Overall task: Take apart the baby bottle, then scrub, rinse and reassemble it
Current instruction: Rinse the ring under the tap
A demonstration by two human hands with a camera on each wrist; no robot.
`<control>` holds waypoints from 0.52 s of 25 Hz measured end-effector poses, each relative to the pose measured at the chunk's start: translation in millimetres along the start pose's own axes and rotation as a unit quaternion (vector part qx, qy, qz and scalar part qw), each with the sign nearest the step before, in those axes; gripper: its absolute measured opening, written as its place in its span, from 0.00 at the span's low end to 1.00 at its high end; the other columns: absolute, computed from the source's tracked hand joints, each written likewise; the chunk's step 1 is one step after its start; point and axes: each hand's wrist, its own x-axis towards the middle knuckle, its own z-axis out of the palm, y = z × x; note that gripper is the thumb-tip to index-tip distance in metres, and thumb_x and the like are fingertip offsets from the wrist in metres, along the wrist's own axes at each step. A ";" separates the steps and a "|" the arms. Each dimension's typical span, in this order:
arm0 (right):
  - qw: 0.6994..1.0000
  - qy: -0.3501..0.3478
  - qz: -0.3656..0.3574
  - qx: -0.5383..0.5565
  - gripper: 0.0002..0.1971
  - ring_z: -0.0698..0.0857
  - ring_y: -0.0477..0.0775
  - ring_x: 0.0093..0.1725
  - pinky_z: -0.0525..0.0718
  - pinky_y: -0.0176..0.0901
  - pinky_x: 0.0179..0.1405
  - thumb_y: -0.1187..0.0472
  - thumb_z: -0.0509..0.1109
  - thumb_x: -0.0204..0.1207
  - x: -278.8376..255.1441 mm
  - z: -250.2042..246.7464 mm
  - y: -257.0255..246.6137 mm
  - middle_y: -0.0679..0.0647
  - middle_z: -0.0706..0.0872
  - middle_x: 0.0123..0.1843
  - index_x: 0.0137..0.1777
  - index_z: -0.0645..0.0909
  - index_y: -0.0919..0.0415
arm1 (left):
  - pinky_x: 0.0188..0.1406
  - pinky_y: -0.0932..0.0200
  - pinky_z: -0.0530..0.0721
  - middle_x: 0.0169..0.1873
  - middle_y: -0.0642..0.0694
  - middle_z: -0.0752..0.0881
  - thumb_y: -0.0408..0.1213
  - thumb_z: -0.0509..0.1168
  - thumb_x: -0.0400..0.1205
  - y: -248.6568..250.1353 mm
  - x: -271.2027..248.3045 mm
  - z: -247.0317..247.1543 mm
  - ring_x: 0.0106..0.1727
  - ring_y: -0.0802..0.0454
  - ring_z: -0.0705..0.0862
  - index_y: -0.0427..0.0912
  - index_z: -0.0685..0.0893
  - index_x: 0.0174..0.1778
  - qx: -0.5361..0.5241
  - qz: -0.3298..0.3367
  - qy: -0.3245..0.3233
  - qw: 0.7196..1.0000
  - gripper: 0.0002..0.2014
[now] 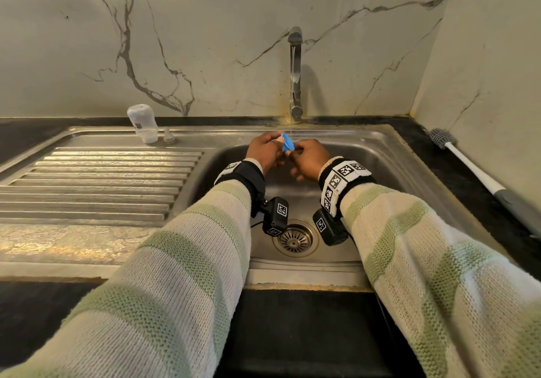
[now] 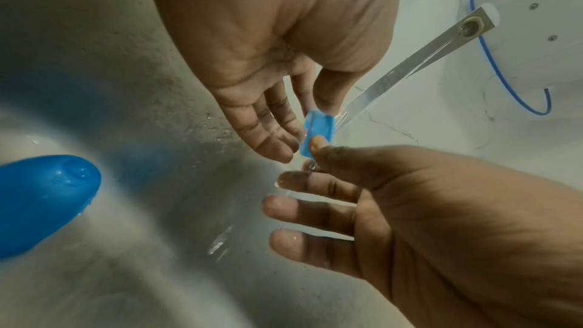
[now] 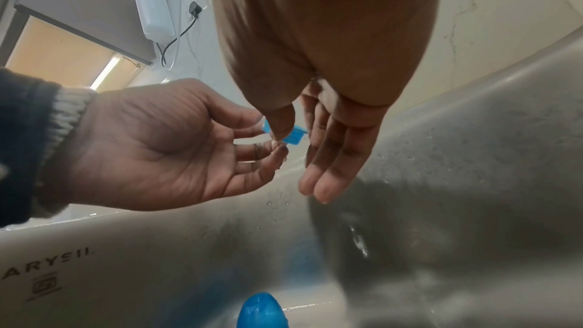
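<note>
Two hands meet over the back half of my stainless steel sink basin (image 1: 380, 172), just under the thin stream from the chrome tap (image 1: 295, 73). Between them I hold a small blue plastic bottle ring (image 1: 287, 142), standing on edge. My left hand (image 1: 265, 150) pinches it between thumb and forefinger from the left; my right hand (image 1: 308, 159) pinches it with thumb and forefinger from the right, the other three fingers (image 2: 303, 211) spread straight and apart below it. Open basin lies beneath, down to the round drain strainer (image 1: 295, 238). A rounded blue plastic cap (image 2: 44, 198) lies on the basin floor, well apart from both hands. The white translucent bottle body (image 1: 142, 123) stands inverted at the back edge of the ribbed drainboard (image 1: 96, 184), with a clear silicone teat (image 1: 169, 136) just beside it. A grey-headed bottle brush (image 1: 480, 172) lies on the dark surface at right.
</note>
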 end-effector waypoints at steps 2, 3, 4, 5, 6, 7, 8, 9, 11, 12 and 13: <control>0.999 0.040 -0.010 0.009 0.10 0.90 0.56 0.39 0.90 0.47 0.32 0.60 0.68 0.83 0.6 -2.1 1.0 0.56 0.90 0.48 0.61 0.84 0.57 | 0.41 0.55 0.88 0.48 0.42 0.87 0.30 0.63 0.86 1.3 -2.7 0.2 0.42 0.50 0.85 0.41 0.83 0.67 0.015 0.015 -0.010 1.000 0.14; 0.998 0.062 -0.019 0.013 0.10 0.90 0.56 0.41 0.89 0.47 0.34 0.61 0.69 0.81 1.0 -2.8 0.5 0.56 0.90 0.49 0.61 0.84 0.57 | 0.41 0.56 0.88 0.49 0.42 0.87 0.29 0.64 0.85 1.1 -3.1 -0.5 0.43 0.50 0.86 0.41 0.83 0.68 0.021 0.024 -0.015 0.999 0.15; 0.996 0.081 -0.029 0.014 0.11 0.90 0.57 0.43 0.90 0.48 0.38 0.62 0.70 0.80 1.9 -2.7 0.3 0.56 0.90 0.50 0.61 0.84 0.57 | 0.41 0.56 0.89 0.52 0.41 0.88 0.28 0.65 0.85 0.6 -3.4 -1.3 0.45 0.49 0.87 0.41 0.83 0.68 0.024 0.031 -0.019 0.999 0.16; 0.995 0.096 -0.036 0.013 0.11 0.90 0.57 0.45 0.90 0.51 0.43 0.63 0.72 0.78 2.8 -2.8 -0.4 0.56 0.90 0.51 0.60 0.84 0.58 | 0.41 0.56 0.90 0.54 0.40 0.89 0.28 0.66 0.84 -0.3 -2.8 -1.8 0.47 0.47 0.88 0.41 0.83 0.68 0.026 0.035 -0.021 0.999 0.16; 0.993 0.107 -0.041 0.010 0.12 0.90 0.58 0.47 0.90 0.53 0.47 0.63 0.72 0.77 4.0 -2.3 -0.6 0.57 0.90 0.51 0.60 0.84 0.58 | 0.40 0.57 0.90 0.56 0.39 0.89 0.27 0.66 0.84 -1.0 -2.8 -2.3 0.48 0.45 0.89 0.40 0.82 0.68 0.027 0.036 -0.022 0.999 0.17; 0.992 0.114 -0.042 0.007 0.12 0.89 0.59 0.47 0.90 0.55 0.49 0.63 0.73 0.76 4.6 -1.9 -1.0 0.56 0.90 0.51 0.59 0.84 0.59 | 0.39 0.58 0.91 0.56 0.39 0.89 0.27 0.66 0.84 -1.7 -2.5 -2.5 0.49 0.44 0.89 0.39 0.82 0.68 0.029 0.034 -0.022 0.999 0.17; 0.992 0.117 -0.044 0.003 0.13 0.89 0.59 0.47 0.90 0.56 0.49 0.64 0.74 0.75 5.6 -1.5 -0.5 0.56 0.90 0.50 0.59 0.84 0.59 | 0.38 0.58 0.91 0.55 0.38 0.89 0.26 0.66 0.84 -2.1 -2.6 -2.3 0.47 0.44 0.89 0.38 0.82 0.68 0.031 0.030 -0.023 0.999 0.16; 0.992 0.115 -0.045 -0.005 0.13 0.89 0.58 0.46 0.90 0.57 0.49 0.63 0.75 0.74 6.6 -1.5 0.4 0.55 0.90 0.50 0.58 0.84 0.58 | 0.40 0.56 0.91 0.53 0.37 0.89 0.26 0.65 0.84 -2.1 -2.5 -2.0 0.46 0.44 0.89 0.37 0.82 0.68 0.033 0.023 -0.027 0.999 0.16; 0.994 0.097 -0.039 -0.021 0.12 0.90 0.58 0.44 0.91 0.57 0.45 0.61 0.76 0.73 7.3 -2.3 2.1 0.57 0.90 0.49 0.56 0.83 0.58 | 0.49 0.46 0.90 0.50 0.35 0.89 0.27 0.63 0.85 -4.1 -1.5 -1.2 0.44 0.42 0.87 0.35 0.82 0.68 0.037 0.002 -0.043 0.998 0.15; 0.996 0.081 -0.032 -0.025 0.10 0.90 0.59 0.43 0.91 0.57 0.42 0.60 0.75 0.75 7.1 -2.9 2.6 0.58 0.90 0.48 0.54 0.82 0.58 | 0.53 0.42 0.88 0.48 0.34 0.88 0.28 0.62 0.86 -5.3 -1.6 -1.1 0.43 0.42 0.87 0.36 0.83 0.67 0.044 -0.011 -0.052 0.998 0.14; 0.997 0.064 -0.024 -0.031 0.07 0.91 0.59 0.41 0.92 0.58 0.40 0.59 0.74 0.77 6.9 -4.0 2.9 0.60 0.90 0.47 0.52 0.81 0.58 | 0.55 0.40 0.87 0.47 0.34 0.88 0.29 0.61 0.87 -6.0 -1.7 -1.0 0.42 0.43 0.87 0.36 0.83 0.67 0.054 -0.024 -0.059 0.997 0.14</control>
